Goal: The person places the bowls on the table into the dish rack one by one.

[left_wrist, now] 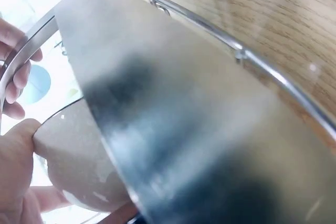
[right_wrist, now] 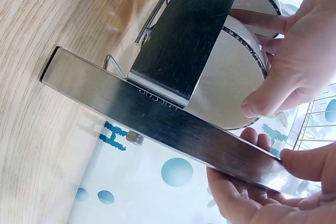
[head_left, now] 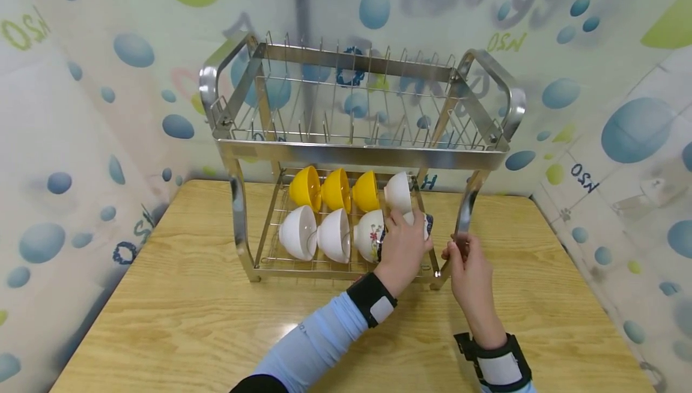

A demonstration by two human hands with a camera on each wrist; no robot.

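Note:
My left hand [head_left: 402,249] grips a white bowl with a dark patterned rim [right_wrist: 228,85] at the right end of the front row on the rack's lower shelf. The left wrist view shows the thumb at this bowl's [left_wrist: 84,156] rim and a finger below its side. Beside it, a white bowl with red flowers [head_left: 369,235] stands tilted on its side. My right hand [head_left: 470,273] is curled round the right front leg [right_wrist: 173,124] of the metal dish rack [head_left: 351,155]. Part of the gripped bowl is hidden behind the left hand in the head view.
Two plain white bowls [head_left: 298,232] fill the front row's left part. Behind them are three yellow bowls [head_left: 305,188] and another white bowl [head_left: 398,193]. Upright wires line the upper tier [head_left: 351,134]. The rack stands on a wooden table [head_left: 178,297] against a patterned backdrop.

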